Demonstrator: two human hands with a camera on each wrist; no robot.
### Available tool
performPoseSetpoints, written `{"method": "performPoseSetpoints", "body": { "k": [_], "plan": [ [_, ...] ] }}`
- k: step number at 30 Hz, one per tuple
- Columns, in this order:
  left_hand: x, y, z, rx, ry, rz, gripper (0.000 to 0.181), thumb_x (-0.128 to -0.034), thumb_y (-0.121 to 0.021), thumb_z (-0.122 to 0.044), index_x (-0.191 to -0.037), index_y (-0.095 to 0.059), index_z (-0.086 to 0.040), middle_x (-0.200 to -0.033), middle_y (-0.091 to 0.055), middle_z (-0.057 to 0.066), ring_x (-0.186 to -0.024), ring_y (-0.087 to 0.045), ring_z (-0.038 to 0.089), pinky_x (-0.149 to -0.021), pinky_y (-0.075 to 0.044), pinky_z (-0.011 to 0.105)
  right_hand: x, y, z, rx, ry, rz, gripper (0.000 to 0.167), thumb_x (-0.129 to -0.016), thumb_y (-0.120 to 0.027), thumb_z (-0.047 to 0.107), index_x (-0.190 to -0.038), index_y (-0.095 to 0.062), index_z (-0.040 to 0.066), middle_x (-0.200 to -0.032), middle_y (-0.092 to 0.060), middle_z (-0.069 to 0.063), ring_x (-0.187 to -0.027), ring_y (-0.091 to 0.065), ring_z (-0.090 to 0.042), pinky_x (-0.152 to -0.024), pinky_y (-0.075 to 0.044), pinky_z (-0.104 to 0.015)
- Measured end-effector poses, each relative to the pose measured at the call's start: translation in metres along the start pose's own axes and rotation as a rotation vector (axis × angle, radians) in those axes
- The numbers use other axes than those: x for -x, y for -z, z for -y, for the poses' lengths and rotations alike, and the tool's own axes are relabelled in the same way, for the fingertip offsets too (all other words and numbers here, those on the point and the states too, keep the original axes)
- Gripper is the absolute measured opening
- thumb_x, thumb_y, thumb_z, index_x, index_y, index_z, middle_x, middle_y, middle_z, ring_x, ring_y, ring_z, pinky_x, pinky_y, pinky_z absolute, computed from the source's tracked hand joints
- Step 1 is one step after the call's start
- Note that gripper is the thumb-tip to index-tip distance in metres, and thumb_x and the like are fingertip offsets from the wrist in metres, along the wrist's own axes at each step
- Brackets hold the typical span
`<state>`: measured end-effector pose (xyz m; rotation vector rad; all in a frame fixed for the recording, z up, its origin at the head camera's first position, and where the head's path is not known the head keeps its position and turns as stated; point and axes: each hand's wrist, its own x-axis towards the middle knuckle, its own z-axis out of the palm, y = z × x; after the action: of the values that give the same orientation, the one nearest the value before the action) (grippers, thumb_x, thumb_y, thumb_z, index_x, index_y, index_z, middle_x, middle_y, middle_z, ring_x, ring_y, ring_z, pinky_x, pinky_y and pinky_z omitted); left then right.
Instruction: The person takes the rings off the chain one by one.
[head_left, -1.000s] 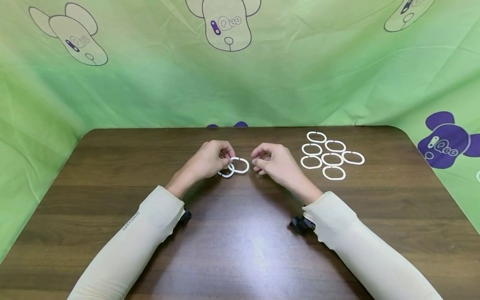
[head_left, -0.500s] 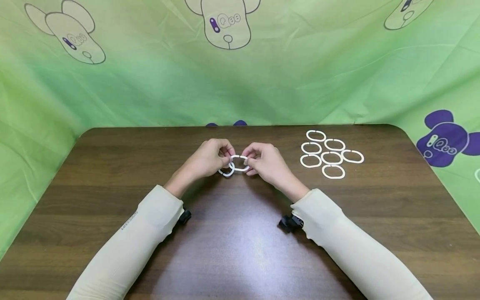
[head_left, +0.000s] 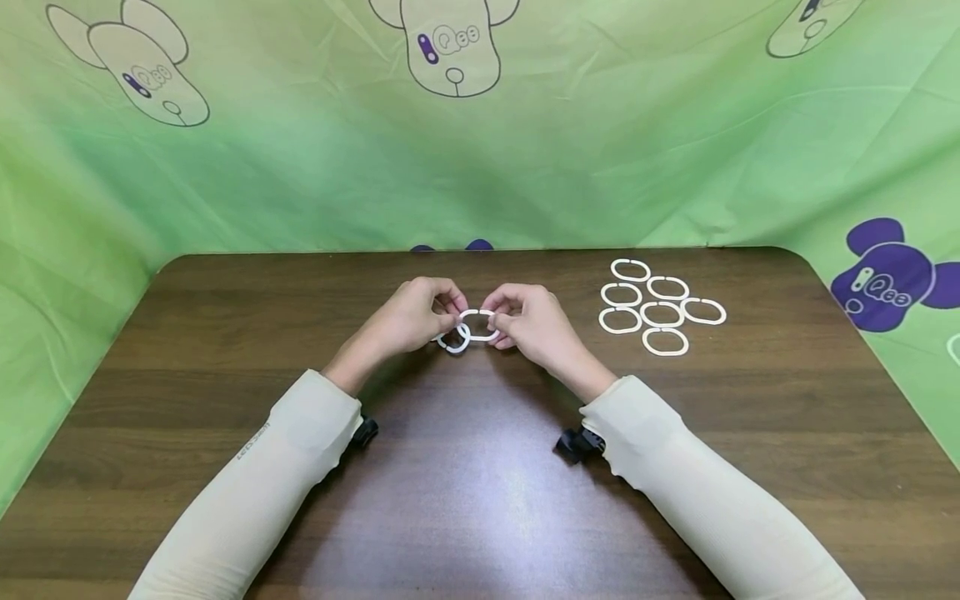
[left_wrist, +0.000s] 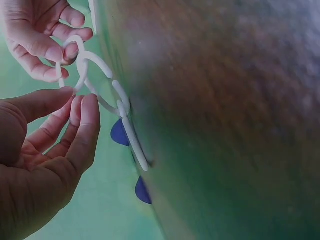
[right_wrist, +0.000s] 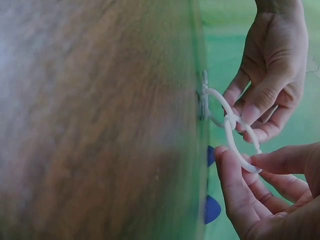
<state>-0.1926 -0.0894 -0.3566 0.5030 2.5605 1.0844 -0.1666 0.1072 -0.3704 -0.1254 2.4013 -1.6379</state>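
A white plastic chain link is held between both hands above the wooden table. My left hand pinches its left end between thumb and fingers, and my right hand pinches the right end. A small gap shows in its far side. Looped with it, a second white link hangs down toward the table. Further white links trail below onto the tabletop; how they join is hard to tell. In the head view, my left fingers partly hide this short chain.
Several loose white links lie in a cluster at the table's back right. The dark wooden table ends at a green printed curtain. Each wrist wears a black device.
My right hand has come left to the link and now pinches its right end; earlier it hovered apart. The left hand stays almost in place, still pinching the link.
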Motion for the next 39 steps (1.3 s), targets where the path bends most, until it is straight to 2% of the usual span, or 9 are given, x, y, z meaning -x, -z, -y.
{"method": "performPoseSetpoints", "body": {
  "k": [5,9,13,17,26,30,39],
  "plan": [
    [-0.0002,0.0008,0.0022,-0.016,-0.016,0.004,0.013,-0.0953,-0.066,0.001,-0.106,-0.073,-0.002,-0.096,-0.073,0.011,-0.089,-0.066,0.019,-0.081,-0.054,0.028,-0.0005,0.0015,-0.0008,0.014,-0.006,-0.002,0.020,-0.096,-0.060,-0.009,-0.113,-0.070,-0.010,-0.097,-0.072,-0.029,-0.065,-0.072,-0.014,-0.064,-0.063,-0.027],
    [-0.0003,0.0015,0.0023,-0.028,-0.030,0.011,0.016,-0.0957,-0.063,0.003,-0.107,-0.073,-0.002,-0.097,-0.074,0.012,-0.089,-0.066,0.019,-0.082,-0.054,0.028,-0.0003,0.0023,-0.0011,0.017,-0.006,-0.005,0.020,-0.096,-0.060,-0.008,-0.113,-0.070,-0.010,-0.097,-0.072,-0.029,-0.066,-0.072,-0.015,-0.063,-0.063,-0.026],
    [-0.0002,0.0014,0.0015,-0.048,-0.016,0.040,0.020,-0.0949,-0.062,0.005,-0.110,-0.074,-0.003,-0.101,-0.075,0.012,-0.092,-0.066,0.020,-0.083,-0.054,0.030,-0.0002,0.0033,-0.0014,0.013,-0.009,-0.003,0.020,-0.096,-0.060,-0.008,-0.113,-0.070,-0.010,-0.096,-0.072,-0.028,-0.067,-0.073,-0.017,-0.064,-0.063,-0.027],
    [-0.0005,0.0009,0.0006,-0.072,-0.003,0.072,0.021,-0.0951,-0.064,0.004,-0.110,-0.076,-0.006,-0.103,-0.076,0.010,-0.096,-0.067,0.020,-0.087,-0.054,0.033,0.0001,0.0044,-0.0014,0.014,-0.008,-0.001,0.020,-0.096,-0.060,-0.008,-0.113,-0.070,-0.009,-0.096,-0.072,-0.028,-0.067,-0.073,-0.018,-0.064,-0.064,-0.028],
    [-0.0011,0.0004,-0.0036,-0.109,-0.028,0.104,0.019,-0.0961,-0.067,0.002,-0.105,-0.079,-0.009,-0.104,-0.078,0.005,-0.103,-0.068,0.018,-0.096,-0.054,0.036,0.0009,0.0062,0.0001,0.014,0.003,0.005,0.019,-0.096,-0.059,-0.008,-0.110,-0.071,-0.008,-0.094,-0.072,-0.026,-0.065,-0.071,-0.016,-0.064,-0.064,-0.030],
    [-0.0021,-0.0009,-0.0043,-0.112,-0.030,0.127,0.019,-0.0964,-0.066,0.002,-0.102,-0.079,-0.011,-0.103,-0.078,0.003,-0.099,-0.065,0.016,-0.092,-0.052,0.035,0.0009,0.0067,0.0012,0.027,0.005,0.002,0.018,-0.095,-0.060,-0.008,-0.109,-0.072,-0.007,-0.094,-0.073,-0.025,-0.065,-0.070,-0.015,-0.064,-0.064,-0.031],
    [-0.0029,-0.0030,-0.0043,-0.126,-0.015,0.137,0.015,-0.0954,-0.070,-0.002,-0.098,-0.078,-0.014,-0.096,-0.075,0.001,-0.077,-0.056,0.014,-0.071,-0.047,0.027,0.0017,0.0080,-0.0013,0.026,0.012,0.000,0.019,-0.095,-0.059,-0.008,-0.109,-0.072,-0.008,-0.094,-0.072,-0.025,-0.064,-0.070,-0.015,-0.064,-0.064,-0.032]
  ]
}}
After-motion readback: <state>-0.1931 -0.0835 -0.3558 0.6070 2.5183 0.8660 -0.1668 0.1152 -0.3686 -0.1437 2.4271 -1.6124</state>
